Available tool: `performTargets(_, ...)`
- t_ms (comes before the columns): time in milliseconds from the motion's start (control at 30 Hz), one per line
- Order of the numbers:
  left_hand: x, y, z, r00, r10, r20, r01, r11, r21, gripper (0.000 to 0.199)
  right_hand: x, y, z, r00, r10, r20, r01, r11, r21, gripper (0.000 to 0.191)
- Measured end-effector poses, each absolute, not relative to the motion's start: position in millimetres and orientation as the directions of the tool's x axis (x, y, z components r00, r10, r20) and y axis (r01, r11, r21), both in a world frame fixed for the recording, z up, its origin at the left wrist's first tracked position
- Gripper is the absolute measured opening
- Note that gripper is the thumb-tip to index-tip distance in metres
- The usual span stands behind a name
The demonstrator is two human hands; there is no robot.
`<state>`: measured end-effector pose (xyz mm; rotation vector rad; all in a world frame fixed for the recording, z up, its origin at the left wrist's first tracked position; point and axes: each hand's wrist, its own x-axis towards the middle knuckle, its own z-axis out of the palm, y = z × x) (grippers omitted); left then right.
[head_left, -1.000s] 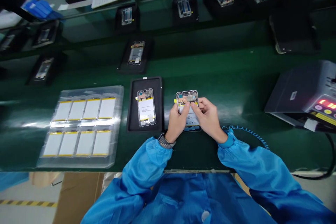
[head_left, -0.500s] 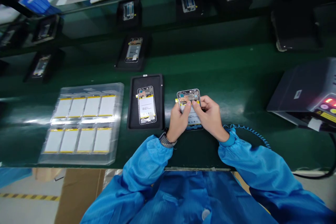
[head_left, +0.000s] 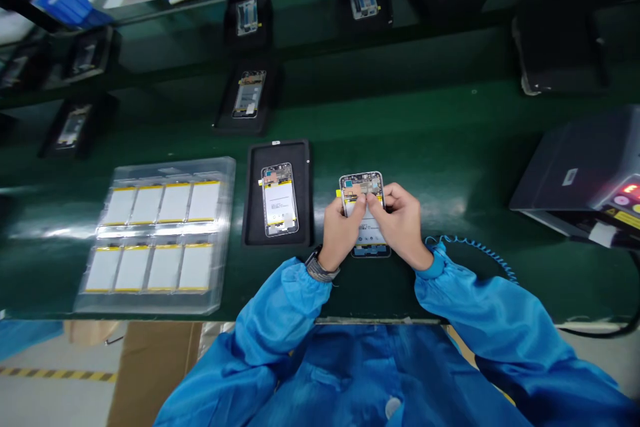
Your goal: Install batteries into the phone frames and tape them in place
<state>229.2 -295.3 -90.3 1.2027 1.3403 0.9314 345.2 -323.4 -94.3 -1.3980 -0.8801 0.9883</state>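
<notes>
An opened phone body (head_left: 371, 230) with a white battery is held over the green bench between my two hands. My left hand (head_left: 343, 227) grips its left side, thumb on the upper edge of the battery. On the right side my right hand (head_left: 401, 223) grips it too, its thumb beside the other one. The fingers beneath the phone are hidden. A black tray (head_left: 253, 213) to the left holds another phone body (head_left: 280, 200) with a white battery.
A clear plastic tray (head_left: 227, 213) with several white batteries lies at the left. A dark machine (head_left: 565, 160) with a red display stands at the right, near a coiled blue cord (head_left: 480, 251). Black trays with phone bodies line the back; a person's blue sleeve shows at top left.
The phone between my hands has shifted slightly down and right, and more of its lower end shows. Some phone trays at the back have moved a little to the left.
</notes>
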Motion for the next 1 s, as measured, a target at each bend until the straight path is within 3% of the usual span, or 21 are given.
performTargets(400, 230, -295, -92, 0.064, 0.950, -0.306, 0.050, 0.303, 0.952, 0.039, 341, -324, -91, 0.406, 0.906, -0.115, -0.051, -0.103, -0.993, 0.029)
performTargets(567, 224, -292, -91, 0.355, 0.874, -0.332, -0.126, 0.396, 0.910, 0.045, 351, -319, -90, 0.462, 0.872, -0.158, -0.160, -0.093, -0.983, 0.036)
performTargets(700, 222, -291, -92, 0.565, 0.764, -0.312, -0.150, 0.467, 0.871, 0.058, 366, -312, -90, 0.488, 0.851, -0.193, -0.187, -0.114, -0.976, 0.040)
performTargets(1000, 227, -290, -106, 0.538, 0.792, -0.287, -0.188, 0.445, 0.876, 0.062, 382, -303, -98, 0.442, 0.885, -0.146, 0.076, -0.199, -0.977, 0.051)
